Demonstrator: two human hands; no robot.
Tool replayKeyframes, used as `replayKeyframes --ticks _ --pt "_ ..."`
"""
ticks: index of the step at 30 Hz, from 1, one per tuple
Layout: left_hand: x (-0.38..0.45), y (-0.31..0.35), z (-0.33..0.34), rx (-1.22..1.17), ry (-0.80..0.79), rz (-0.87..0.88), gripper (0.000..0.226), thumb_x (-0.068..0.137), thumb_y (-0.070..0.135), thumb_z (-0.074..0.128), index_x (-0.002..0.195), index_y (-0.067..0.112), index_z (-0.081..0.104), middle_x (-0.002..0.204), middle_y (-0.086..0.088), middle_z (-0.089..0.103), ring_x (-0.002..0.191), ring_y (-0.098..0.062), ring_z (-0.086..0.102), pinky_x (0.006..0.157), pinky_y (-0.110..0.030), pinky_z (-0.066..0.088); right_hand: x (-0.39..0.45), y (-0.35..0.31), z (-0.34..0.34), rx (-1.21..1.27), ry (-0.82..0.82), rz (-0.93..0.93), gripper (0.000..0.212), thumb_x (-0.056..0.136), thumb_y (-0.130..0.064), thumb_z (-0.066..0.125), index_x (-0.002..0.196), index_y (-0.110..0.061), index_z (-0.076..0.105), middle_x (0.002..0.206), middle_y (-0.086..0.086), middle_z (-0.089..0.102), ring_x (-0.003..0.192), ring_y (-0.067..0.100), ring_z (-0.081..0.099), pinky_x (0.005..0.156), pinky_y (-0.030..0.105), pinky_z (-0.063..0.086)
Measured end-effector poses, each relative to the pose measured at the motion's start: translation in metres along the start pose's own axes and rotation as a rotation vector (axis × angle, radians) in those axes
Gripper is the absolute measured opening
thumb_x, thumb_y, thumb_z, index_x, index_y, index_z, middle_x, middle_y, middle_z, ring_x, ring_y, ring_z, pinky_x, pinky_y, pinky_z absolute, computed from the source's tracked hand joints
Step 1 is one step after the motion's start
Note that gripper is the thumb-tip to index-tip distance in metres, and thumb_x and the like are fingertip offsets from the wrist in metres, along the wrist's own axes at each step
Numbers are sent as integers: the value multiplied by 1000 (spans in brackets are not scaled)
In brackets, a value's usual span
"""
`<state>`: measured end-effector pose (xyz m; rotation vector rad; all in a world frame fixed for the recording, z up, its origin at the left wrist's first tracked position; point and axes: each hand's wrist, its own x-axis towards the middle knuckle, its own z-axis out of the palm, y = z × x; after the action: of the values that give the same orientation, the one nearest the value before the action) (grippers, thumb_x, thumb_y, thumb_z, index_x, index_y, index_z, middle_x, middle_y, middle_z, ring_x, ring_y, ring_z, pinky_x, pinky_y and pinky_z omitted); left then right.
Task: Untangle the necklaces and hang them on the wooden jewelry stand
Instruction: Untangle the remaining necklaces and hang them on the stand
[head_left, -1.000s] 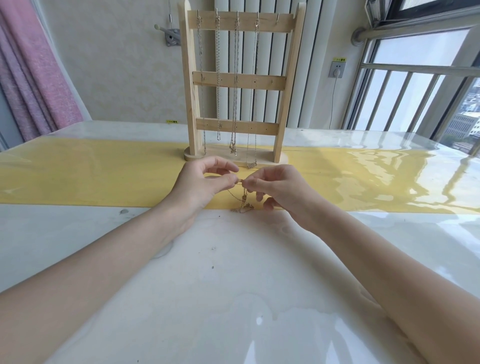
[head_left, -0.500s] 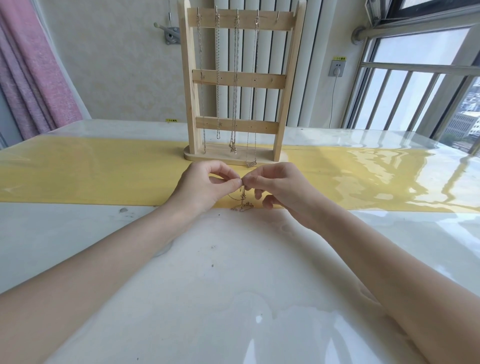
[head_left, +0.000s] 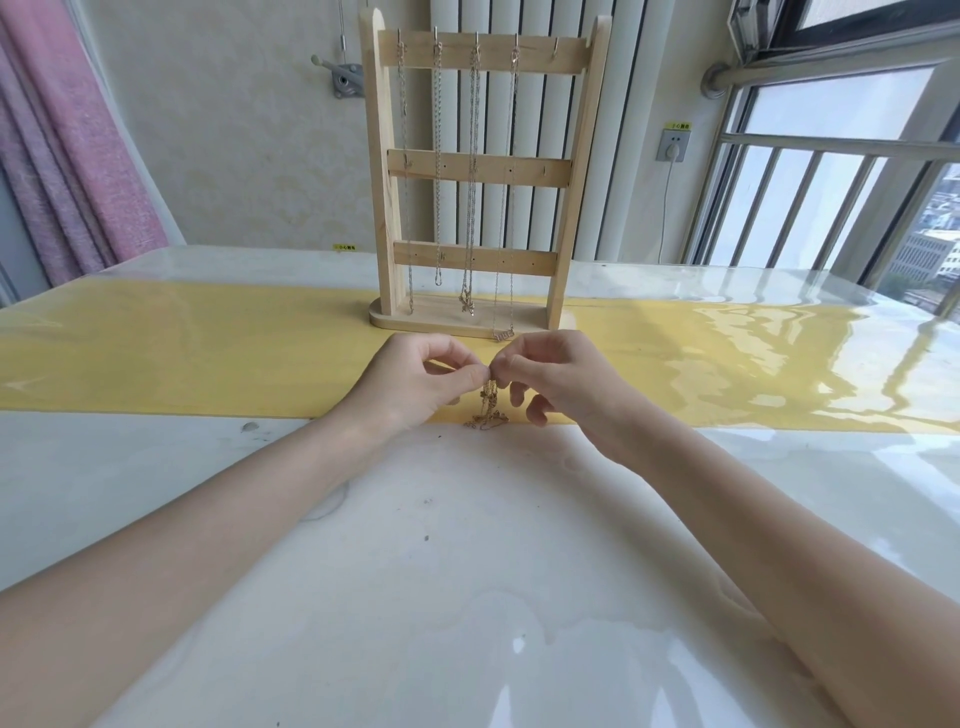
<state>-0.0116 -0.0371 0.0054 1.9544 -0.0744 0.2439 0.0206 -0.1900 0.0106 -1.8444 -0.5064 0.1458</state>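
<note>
We are pinching a gold necklace (head_left: 488, 402) between both hands at the counter (head_left: 467, 545).

Our left hand (head_left: 415, 382) and right hand (head_left: 558, 382) are meeting fingertip to fingertip, fingers closed on the chain; its tangled end is resting on the counter, near the wooden stand (head_left: 480, 171) where four necklaces (head_left: 457, 156) are hanging.

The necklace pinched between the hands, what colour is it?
Gold; the necklace shows best in the head view.

A glossy white table (head_left: 467, 597) carries a yellow runner (head_left: 182, 358) across its width. Behind stand a white radiator (head_left: 524, 130), a pink curtain (head_left: 67, 156), a wall socket (head_left: 674, 145) and a barred window (head_left: 831, 182).
</note>
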Motion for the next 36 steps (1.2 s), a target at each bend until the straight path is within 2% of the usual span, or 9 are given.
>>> replayKeyframes --ticks 2,5,8,14,18,28,33,36 --pt "1 -1 0 -55 -20 11 14 85 14 66 72 17 64 78 3 64 71 -8 58 63 -10 49 0 -1 -1 19 -13 1 12 89 -4 56 78 -2 61 70 1 54 57 8 49 45 21 38" --pt "3 -3 -1 -176 -37 -15 13 87 11 62 74 14 63 83 -3 65 75 -8 62 64 -15 51 -1 -3 -1 36 -22 -5 13 90 -5 56 78 -3 61 69 -1 54 58 8 49 45 22 38" --pt "3 -3 -3 -276 -69 -76 14 89 13 59 75 14 61 75 2 66 71 -5 63 64 -17 50 -2 -3 0 64 -29 -4 14 91 -7 57 77 -3 59 68 -2 54 59 10 49 46 22 37" --pt "4 -3 -3 -352 -87 -103 18 91 12 56 73 14 60 74 -1 64 69 -8 64 61 -16 50 -2 -3 -1 92 -56 -1 24 94 -11 54 71 -6 52 65 0 50 59 13 49 46 23 37" --pt "4 -2 -4 -382 -85 -95 14 90 12 58 76 12 61 76 -2 66 70 -8 65 61 -15 51 -2 -3 -3 131 -79 19 19 95 -13 53 79 -5 53 65 1 50 58 12 48 47 22 36" --pt "3 -1 -4 -369 -97 -56 12 84 7 65 84 16 58 92 -11 69 79 -12 67 62 -14 50 -2 -4 -3 152 -98 38 17 95 -13 53 81 -4 54 63 0 51 58 12 48 48 21 37" --pt "4 -1 -4 -367 -97 -54 12 85 6 64 83 15 56 87 -9 68 72 -10 66 60 -14 50 -2 -3 -4 157 -94 64 20 95 -14 54 76 -5 54 65 0 52 58 12 49 47 21 37" --pt "3 0 -3 -413 -118 -77 13 87 4 61 82 14 54 78 -5 62 67 -9 59 59 -15 51 -1 -2 -4 168 -77 73 17 94 -13 55 78 -6 56 68 -1 53 59 12 50 47 21 38"
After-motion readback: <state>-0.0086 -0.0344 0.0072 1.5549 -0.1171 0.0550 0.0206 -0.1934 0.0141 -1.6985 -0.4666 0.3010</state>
